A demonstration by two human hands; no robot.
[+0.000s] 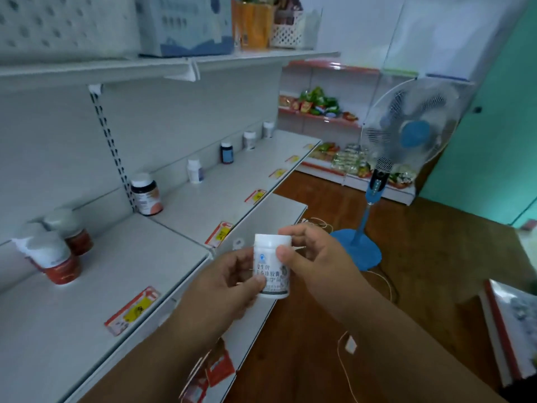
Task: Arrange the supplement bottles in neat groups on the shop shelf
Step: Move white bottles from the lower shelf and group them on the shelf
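A white supplement bottle point(272, 267) with dark print is held upright in front of the shelf edge by both hands. My left hand point(225, 282) grips its lower body and my right hand point(309, 253) pinches it near the cap. On the grey shelf point(96, 286) at the left stands a tight group of red-labelled bottles point(58, 248). Further along the back wall stand, spaced apart, a dark bottle with an orange label point(146, 194), a small white bottle point(195, 170), a dark blue bottle point(226, 152) and two white bottles point(250, 140) point(268, 129).
Red and yellow price tags point(132, 311) line the shelf's front edge. A blue standing fan point(406, 141) stands on the wooden floor to the right, with thin cords lying near it. Snack shelves point(328, 132) fill the far corner. Boxes and baskets point(186, 24) sit on the upper shelf.
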